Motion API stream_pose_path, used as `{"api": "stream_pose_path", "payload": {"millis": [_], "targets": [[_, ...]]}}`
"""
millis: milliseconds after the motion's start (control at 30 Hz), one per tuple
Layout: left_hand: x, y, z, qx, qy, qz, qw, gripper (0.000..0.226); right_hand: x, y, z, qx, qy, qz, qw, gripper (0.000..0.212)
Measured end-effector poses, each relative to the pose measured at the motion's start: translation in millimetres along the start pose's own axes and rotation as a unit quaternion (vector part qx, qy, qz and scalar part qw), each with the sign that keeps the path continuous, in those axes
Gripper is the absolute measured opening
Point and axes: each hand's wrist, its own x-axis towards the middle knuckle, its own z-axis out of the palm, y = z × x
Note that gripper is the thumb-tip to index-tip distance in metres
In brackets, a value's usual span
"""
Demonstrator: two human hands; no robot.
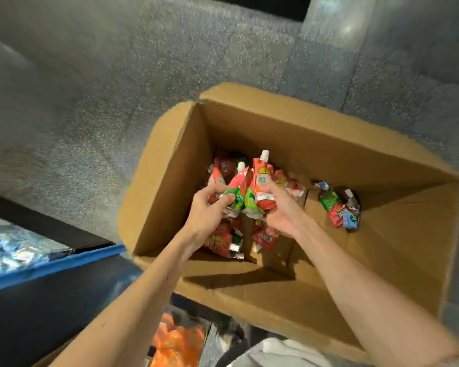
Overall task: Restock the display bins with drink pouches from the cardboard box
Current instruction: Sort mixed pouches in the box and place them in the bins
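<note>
In the head view both your hands are down inside the cardboard box (276, 133). Your left hand (207, 207) curls round the green bottoms of a bunch of drink pouches (252, 192) and your right hand (281, 210) grips its red side, spouts towards the box's far wall, likely so the bunch lifts out as one. More loose pouches (220, 242) lie on the box floor under your hands, a few stray pouches (339, 210) sit towards its right side, and a blue-rimmed bin (51, 266) stands just left of the box.
</note>
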Motion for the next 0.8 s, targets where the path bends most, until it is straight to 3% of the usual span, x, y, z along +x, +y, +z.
{"api": "stream_pose_path", "payload": {"millis": [67, 167, 267, 300, 400, 500, 533, 633, 733, 800], "targets": [[-42, 13, -15, -0.071, -0.014, 0.045, 0.996, 0.008, -32, 5, 17, -0.014, -0.046, -0.039, 0.998, 0.035], [-112, 25, -40, -0.177, -0.025, 0.119, 0.977, 0.03, -89, 21, 51, -0.012, -0.104, -0.084, 0.991, 0.06], [-193, 32, -67, -0.221, -0.016, 0.197, 0.955, 0.046, -163, 44, 96, -0.045, -0.171, -0.122, 0.977, 0.098], [-220, 35, -77, -0.22, -0.001, 0.229, 0.948, 0.05, -187, 53, 111, -0.061, -0.195, -0.126, 0.971, 0.096], [-296, 41, -111, -0.21, 0.044, 0.316, 0.924, 0.059, -256, 82, 158, -0.104, -0.291, -0.155, 0.938, 0.051], [-368, 45, -145, -0.23, 0.085, 0.374, 0.894, 0.057, -310, 107, 206, -0.166, -0.364, -0.174, 0.9, 0.033], [-389, 45, -156, -0.233, 0.105, 0.392, 0.884, 0.054, -325, 115, 223, -0.195, -0.371, -0.182, 0.89, 0.034], [-447, 42, -184, -0.231, 0.188, 0.433, 0.851, 0.041, -373, 147, 271, -0.296, -0.426, -0.204, 0.83, 0.066], [-496, 32, -203, -0.238, 0.287, 0.45, 0.811, 0.036, -412, 183, 310, -0.362, -0.519, -0.204, 0.747, 0.059], [-523, 21, -212, -0.22, 0.359, 0.442, 0.792, 0.044, -430, 205, 327, -0.374, -0.541, -0.18, 0.732, 0.062]]}}
